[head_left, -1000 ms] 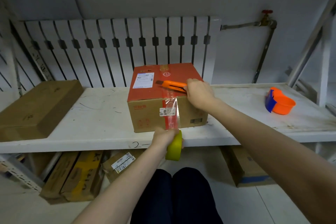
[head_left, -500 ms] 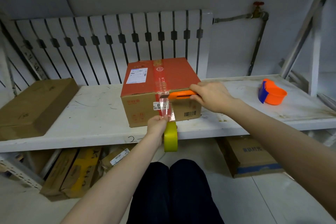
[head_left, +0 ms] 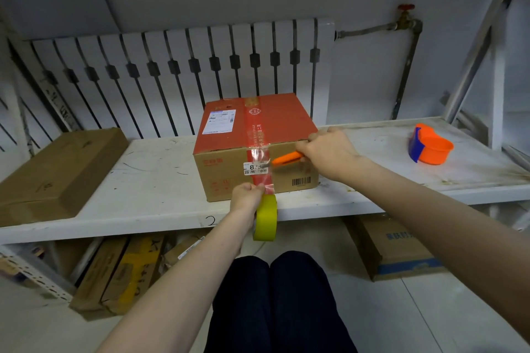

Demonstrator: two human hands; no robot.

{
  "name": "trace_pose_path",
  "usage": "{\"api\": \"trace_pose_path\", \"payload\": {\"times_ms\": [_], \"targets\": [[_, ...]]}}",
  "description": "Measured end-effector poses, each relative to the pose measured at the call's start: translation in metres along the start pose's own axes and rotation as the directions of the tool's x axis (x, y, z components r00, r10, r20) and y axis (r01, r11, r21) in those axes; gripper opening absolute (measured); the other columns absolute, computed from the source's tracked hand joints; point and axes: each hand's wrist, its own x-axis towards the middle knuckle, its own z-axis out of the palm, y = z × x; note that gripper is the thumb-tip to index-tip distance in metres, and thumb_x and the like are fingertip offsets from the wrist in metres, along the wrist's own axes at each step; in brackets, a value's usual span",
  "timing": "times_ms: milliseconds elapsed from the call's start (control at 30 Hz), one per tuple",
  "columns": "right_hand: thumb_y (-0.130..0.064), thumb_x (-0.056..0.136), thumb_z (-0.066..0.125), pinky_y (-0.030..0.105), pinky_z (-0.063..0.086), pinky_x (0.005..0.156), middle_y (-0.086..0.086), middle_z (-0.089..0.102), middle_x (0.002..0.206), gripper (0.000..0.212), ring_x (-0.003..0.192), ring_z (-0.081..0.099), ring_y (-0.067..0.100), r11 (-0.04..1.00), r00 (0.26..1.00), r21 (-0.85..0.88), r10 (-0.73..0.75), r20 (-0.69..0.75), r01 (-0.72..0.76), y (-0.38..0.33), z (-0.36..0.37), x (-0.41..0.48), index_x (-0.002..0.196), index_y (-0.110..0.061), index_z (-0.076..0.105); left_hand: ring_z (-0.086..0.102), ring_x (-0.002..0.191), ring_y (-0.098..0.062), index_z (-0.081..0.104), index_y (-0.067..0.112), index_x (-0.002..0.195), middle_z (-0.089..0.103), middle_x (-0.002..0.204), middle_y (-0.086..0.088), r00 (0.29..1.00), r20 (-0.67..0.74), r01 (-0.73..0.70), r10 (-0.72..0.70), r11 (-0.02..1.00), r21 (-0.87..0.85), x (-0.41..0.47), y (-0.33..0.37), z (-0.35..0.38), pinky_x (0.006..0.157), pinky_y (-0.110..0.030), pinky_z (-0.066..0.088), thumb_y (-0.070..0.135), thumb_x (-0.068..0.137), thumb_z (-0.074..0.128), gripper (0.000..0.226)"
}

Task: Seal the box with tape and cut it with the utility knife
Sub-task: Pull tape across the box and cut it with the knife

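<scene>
A cardboard box (head_left: pixel 229 180) with a red top stands on the white shelf (head_left: pixel 155 195). A strip of red-printed clear tape (head_left: pixel 259 163) runs across its top and down its front face. My left hand (head_left: pixel 246 195) pinches the tape below the box's front and holds the yellow-green tape roll (head_left: pixel 265 218) at the shelf edge. My right hand (head_left: pixel 327 152) grips the orange utility knife (head_left: pixel 286 158), whose tip lies against the right edge of the tape on the front face.
A flat brown box (head_left: pixel 54 172) lies on the shelf's left end. An orange and blue tape dispenser (head_left: pixel 430 149) sits at the right. More boxes (head_left: pixel 393 249) are stored under the shelf. A radiator (head_left: pixel 183 74) stands behind.
My right hand has brought the knife down from the box's top to its front face, with the tip now at the tape. My left hand keeps the tape pulled taut.
</scene>
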Motion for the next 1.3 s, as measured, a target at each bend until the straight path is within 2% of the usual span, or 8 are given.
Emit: {"api": "trace_pose_path", "payload": {"times_ms": [233,333,433,567,833,967,1133,1300], "targets": [[-0.040,0.095,0.038,0.032,0.037,0.071,0.003,0.060,0.088,0.026,0.079,0.059,0.024,0.992,0.989,0.098,0.087,-0.121,-0.075,0.019,-0.003,-0.013,0.102,-0.020,0.052,0.043,0.065,-0.019,0.045,0.015,0.062,0.046,0.068,-0.006,0.998,0.028,0.055,-0.058,0.995,0.078,-0.001,-0.023,-0.004,0.059,-0.027,0.032,0.021,0.092,0.058,0.033],[-0.037,0.090,0.032,0.031,0.036,0.065,0.006,0.057,0.082,0.034,0.074,0.056,0.025,0.940,0.946,0.279,0.258,-0.198,-0.199,0.013,-0.004,-0.007,0.099,-0.014,0.054,0.039,0.059,-0.017,0.040,0.017,0.057,0.041,0.062,-0.003,0.999,0.032,0.012,-0.015,0.997,0.082,0.000,-0.022,-0.005,0.057,-0.027,0.029,0.022,0.091,0.059,0.039],[-0.031,0.093,0.028,0.036,0.039,0.077,0.013,0.058,0.103,0.041,0.089,0.054,0.028,0.849,0.892,0.385,0.435,-0.125,-0.361,-0.002,-0.003,0.016,0.122,-0.011,0.050,0.052,0.068,-0.022,0.042,0.018,0.057,0.049,0.064,-0.002,0.997,0.038,-0.068,0.064,0.991,0.111,-0.001,-0.011,-0.012,0.067,-0.026,0.040,0.020,0.087,0.064,0.038],[-0.028,0.096,0.040,0.043,0.040,0.095,0.018,0.051,0.124,0.045,0.115,0.048,0.034,0.819,0.861,0.299,0.508,0.018,-0.490,-0.011,0.004,0.051,0.137,-0.009,0.037,0.063,0.092,-0.026,0.052,0.020,0.065,0.065,0.083,0.000,0.983,0.042,-0.185,0.180,0.957,0.225,-0.008,0.019,-0.032,0.092,-0.039,0.050,0.024,0.077,0.075,0.026],[-0.020,0.091,0.050,0.042,0.038,0.095,0.017,0.052,0.120,0.028,0.114,0.048,0.033,0.757,0.823,0.334,0.551,0.136,-0.562,-0.005,0.019,0.089,0.116,-0.008,0.053,0.060,0.096,-0.020,0.060,0.022,0.091,0.064,0.099,0.005,0.792,0.026,-0.500,0.610,0.624,0.601,-0.033,0.098,-0.068,0.076,-0.032,0.048,0.032,0.084,0.067,0.015],[-0.025,0.093,0.052,0.042,0.040,0.092,0.017,0.052,0.120,0.028,0.113,0.048,0.033,0.736,0.813,0.359,0.565,0.140,-0.573,-0.002,0.030,0.094,0.115,-0.007,0.054,0.061,0.094,-0.025,0.057,0.022,0.103,0.067,0.107,-0.002,0.702,0.035,-0.462,0.712,0.417,0.783,-0.014,0.116,-0.073,0.064,-0.030,0.041,0.035,0.088,0.061,0.021],[-0.041,0.093,0.052,0.041,0.044,0.084,0.015,0.053,0.119,0.040,0.110,0.051,0.031,0.684,0.793,0.417,0.580,0.188,-0.599,0.001,0.035,0.097,0.118,-0.010,0.053,0.062,0.097,-0.028,0.055,0.019,0.112,0.067,0.113,-0.005,0.676,0.068,-0.413,0.733,0.301,0.859,0.028,0.127,-0.070,0.064,-0.032,0.046,0.029,0.091,0.058,0.024],[-0.029,0.092,0.055,0.040,0.044,0.089,0.009,0.055,0.117,0.039,0.108,0.052,0.027,0.809,0.894,0.492,0.430,-0.125,-0.320,-0.004,0.036,0.086,0.127,-0.014,0.054,0.062,0.082,-0.030,0.054,0.019,0.101,0.066,0.093,-0.006,0.697,0.181,-0.331,0.694,0.087,0.940,0.069,0.130,-0.062,0.063,-0.035,0.050,0.021,0.090,0.053,0.011]]}}
